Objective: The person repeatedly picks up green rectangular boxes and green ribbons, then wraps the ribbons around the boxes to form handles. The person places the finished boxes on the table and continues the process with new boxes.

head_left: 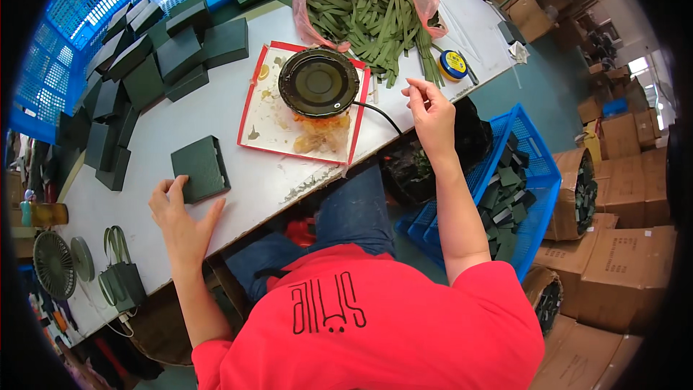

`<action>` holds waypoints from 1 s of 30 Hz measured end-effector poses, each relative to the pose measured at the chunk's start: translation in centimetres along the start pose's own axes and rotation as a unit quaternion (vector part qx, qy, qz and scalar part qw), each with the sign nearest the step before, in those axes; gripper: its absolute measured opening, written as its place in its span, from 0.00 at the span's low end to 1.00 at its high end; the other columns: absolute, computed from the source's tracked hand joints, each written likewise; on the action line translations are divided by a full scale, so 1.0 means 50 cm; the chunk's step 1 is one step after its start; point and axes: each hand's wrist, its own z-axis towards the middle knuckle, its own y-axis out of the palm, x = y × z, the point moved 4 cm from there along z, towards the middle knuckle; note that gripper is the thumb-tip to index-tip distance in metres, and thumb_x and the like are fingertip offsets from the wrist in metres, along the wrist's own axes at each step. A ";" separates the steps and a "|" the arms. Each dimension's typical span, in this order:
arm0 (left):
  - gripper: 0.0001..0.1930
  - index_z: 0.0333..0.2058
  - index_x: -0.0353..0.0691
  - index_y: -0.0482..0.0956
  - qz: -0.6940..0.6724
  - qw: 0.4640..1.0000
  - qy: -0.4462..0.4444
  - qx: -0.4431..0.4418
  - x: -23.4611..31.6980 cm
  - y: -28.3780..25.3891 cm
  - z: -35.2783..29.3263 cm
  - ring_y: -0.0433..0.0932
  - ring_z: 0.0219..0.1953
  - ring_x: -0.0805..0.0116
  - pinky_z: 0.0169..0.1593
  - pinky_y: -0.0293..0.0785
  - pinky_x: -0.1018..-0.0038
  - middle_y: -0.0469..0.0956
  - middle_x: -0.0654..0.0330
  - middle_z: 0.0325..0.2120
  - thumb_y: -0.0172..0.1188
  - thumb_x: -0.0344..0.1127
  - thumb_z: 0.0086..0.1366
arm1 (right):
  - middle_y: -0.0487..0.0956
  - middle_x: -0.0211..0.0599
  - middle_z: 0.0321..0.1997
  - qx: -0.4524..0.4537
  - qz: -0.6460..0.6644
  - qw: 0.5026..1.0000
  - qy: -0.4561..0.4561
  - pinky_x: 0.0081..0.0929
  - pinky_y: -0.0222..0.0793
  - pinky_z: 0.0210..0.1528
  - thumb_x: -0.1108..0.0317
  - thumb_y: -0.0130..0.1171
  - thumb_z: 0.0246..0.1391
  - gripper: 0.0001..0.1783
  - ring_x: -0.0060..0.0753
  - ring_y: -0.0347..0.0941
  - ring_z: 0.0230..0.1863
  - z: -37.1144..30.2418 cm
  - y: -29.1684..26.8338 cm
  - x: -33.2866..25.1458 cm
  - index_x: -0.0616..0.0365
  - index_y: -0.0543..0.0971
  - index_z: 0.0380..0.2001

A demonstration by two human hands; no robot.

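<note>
The dark green rectangular box (198, 168) lies flat on the white desk (157, 146), left of the middle, its broad face up and looking faintly grained. The left hand (184, 222) has an open grip at its near left corner: the fingertips reach the edge, while the thumb stands apart. For good control, the thumb would probably do best against the near side before any turn or lift, with the fingers kept to the edges so the face stays unmarked.

The right hand (435, 121) is raised by the desk's front edge, its grip curled with thumb and fingertips close together; whether something thin sits between them cannot be told. It should likely stay clear of the black power cord (381, 113) and the round black pan (319, 83), whose murky brown contents could be hot or sticky.

Under the pan is a shallow, red-rimmed tray (273, 133), its pale bottom crusted with amber, crumpled residue (321, 135). Beyond, limp olive-green strips (361, 18) spill from a thin pink plastic bag (301, 1). Leftward, sharp-edged green boxes (180, 55) are heaped against a perforated blue plastic basket (76, 9)
</note>
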 end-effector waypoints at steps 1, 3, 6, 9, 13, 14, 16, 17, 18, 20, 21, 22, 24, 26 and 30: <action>0.29 0.52 0.40 0.76 -0.019 1.000 0.020 0.013 0.014 -0.007 0.001 0.64 0.59 0.49 0.61 0.63 0.57 0.67 0.50 0.54 0.75 0.37 0.50 | 0.86 0.38 0.33 0.010 0.038 0.999 0.000 0.20 0.72 0.33 0.68 0.60 0.64 0.11 0.19 0.76 0.28 0.000 0.002 -0.007 0.64 0.83 0.44; 0.22 0.48 0.39 0.78 -0.051 0.996 0.059 0.041 0.050 -0.022 -0.002 0.65 0.59 0.50 0.62 0.63 0.58 0.68 0.50 0.54 0.71 0.32 0.53 | 0.86 0.36 0.36 -0.032 0.090 0.994 0.049 0.18 0.72 0.34 0.70 0.60 0.63 0.11 0.18 0.77 0.29 -0.026 0.014 -0.033 0.64 0.83 0.46; 0.16 0.43 0.38 0.80 -0.179 0.978 0.109 0.024 0.108 -0.013 -0.008 0.69 0.57 0.52 0.58 0.67 0.61 0.72 0.51 0.52 0.69 0.26 0.54 | 0.86 0.35 0.35 -0.078 0.168 0.979 0.086 0.16 0.72 0.35 0.73 0.64 0.60 0.10 0.17 0.79 0.32 -0.084 0.039 -0.068 0.66 0.84 0.43; 0.13 0.39 0.35 0.81 -0.283 0.940 0.191 0.017 0.175 0.011 -0.011 0.74 0.48 0.55 0.49 0.72 0.66 0.76 0.52 0.44 0.68 0.22 0.53 | 0.85 0.40 0.36 -0.156 0.212 0.957 0.123 0.17 0.74 0.35 0.78 0.64 0.58 0.06 0.20 0.80 0.33 -0.141 0.058 -0.123 0.68 0.82 0.39; 0.13 0.39 0.33 0.82 -0.398 0.887 0.232 -0.022 0.262 0.015 -0.011 0.77 0.40 0.57 0.45 0.74 0.68 0.79 0.55 0.36 0.67 0.19 0.53 | 0.81 0.39 0.32 -0.277 0.363 0.887 0.072 0.21 0.74 0.35 0.77 0.70 0.52 0.08 0.27 0.78 0.33 -0.191 0.082 -0.146 0.65 0.80 0.32; 0.13 0.39 0.34 0.83 -0.416 0.877 0.239 -0.032 0.279 0.009 -0.008 0.77 0.39 0.58 0.44 0.74 0.69 0.79 0.55 0.36 0.66 0.19 0.53 | 0.81 0.38 0.31 -0.306 0.393 0.865 0.060 0.22 0.74 0.35 0.76 0.71 0.52 0.09 0.28 0.77 0.33 -0.196 0.085 -0.150 0.64 0.79 0.31; 0.13 0.40 0.34 0.84 -0.422 0.863 0.276 -0.043 0.296 0.005 -0.009 0.77 0.39 0.59 0.42 0.74 0.69 0.80 0.56 0.36 0.68 0.20 0.53 | 0.79 0.34 0.32 -0.347 0.408 0.839 0.098 0.22 0.73 0.39 0.75 0.72 0.50 0.09 0.26 0.75 0.35 -0.209 0.096 -0.144 0.62 0.79 0.31; 0.13 0.40 0.34 0.84 -0.419 0.859 0.291 -0.048 0.301 0.003 -0.010 0.77 0.39 0.60 0.42 0.74 0.69 0.80 0.56 0.36 0.68 0.20 0.53 | 0.79 0.34 0.33 -0.365 0.417 0.827 0.092 0.22 0.74 0.41 0.78 0.70 0.50 0.08 0.24 0.76 0.37 -0.213 0.101 -0.138 0.62 0.79 0.32; 0.13 0.40 0.34 0.84 -0.416 0.855 0.307 -0.054 0.306 0.001 -0.012 0.77 0.39 0.60 0.41 0.75 0.69 0.80 0.57 0.36 0.68 0.20 0.53 | 0.79 0.33 0.35 -0.382 0.426 0.815 0.086 0.21 0.75 0.43 0.81 0.68 0.50 0.08 0.22 0.77 0.38 -0.217 0.105 -0.136 0.63 0.80 0.33; 0.12 0.39 0.36 0.85 -0.410 0.852 0.320 -0.057 0.312 -0.003 -0.014 0.77 0.37 0.63 0.41 0.72 0.69 0.80 0.60 0.35 0.68 0.22 0.54 | 0.79 0.32 0.35 -0.392 0.421 0.811 0.110 0.20 0.74 0.43 0.81 0.68 0.50 0.08 0.21 0.77 0.38 -0.226 0.107 -0.135 0.62 0.79 0.33; 0.12 0.39 0.37 0.85 -0.399 0.851 0.334 -0.065 0.312 -0.003 -0.013 0.76 0.36 0.63 0.41 0.71 0.69 0.80 0.60 0.35 0.68 0.23 0.54 | 0.79 0.32 0.35 -0.399 0.418 0.808 0.117 0.19 0.74 0.43 0.80 0.68 0.50 0.08 0.21 0.77 0.38 -0.228 0.108 -0.134 0.62 0.79 0.33; 0.12 0.39 0.38 0.85 -0.388 0.850 0.348 -0.073 0.312 -0.003 -0.012 0.76 0.36 0.63 0.41 0.70 0.69 0.80 0.61 0.35 0.68 0.23 0.54 | 0.79 0.32 0.35 -0.406 0.415 0.805 0.124 0.19 0.74 0.42 0.80 0.68 0.51 0.08 0.21 0.77 0.38 -0.231 0.109 -0.132 0.62 0.79 0.33; 0.12 0.39 0.39 0.85 -0.381 0.848 0.360 -0.079 0.309 -0.002 -0.013 0.76 0.36 0.63 0.42 0.69 0.69 0.80 0.62 0.34 0.68 0.25 0.53 | 0.78 0.32 0.35 -0.420 0.414 0.796 0.135 0.18 0.75 0.41 0.80 0.68 0.51 0.07 0.21 0.77 0.38 -0.234 0.110 -0.130 0.62 0.79 0.33; 0.13 0.39 0.39 0.84 -0.367 0.845 0.379 -0.083 0.305 -0.001 -0.012 0.76 0.35 0.63 0.42 0.69 0.68 0.79 0.63 0.34 0.69 0.26 0.53 | 0.79 0.32 0.35 -0.435 0.414 0.786 0.149 0.18 0.75 0.40 0.79 0.68 0.53 0.07 0.21 0.77 0.37 -0.239 0.114 -0.129 0.62 0.79 0.33; 0.13 0.38 0.40 0.82 -0.324 0.838 0.430 -0.084 0.305 -0.006 -0.007 0.75 0.35 0.63 0.42 0.69 0.67 0.77 0.64 0.33 0.68 0.27 0.51 | 0.79 0.30 0.32 -0.460 0.398 0.766 0.206 0.17 0.74 0.37 0.76 0.67 0.55 0.06 0.19 0.76 0.33 -0.253 0.118 -0.125 0.61 0.78 0.33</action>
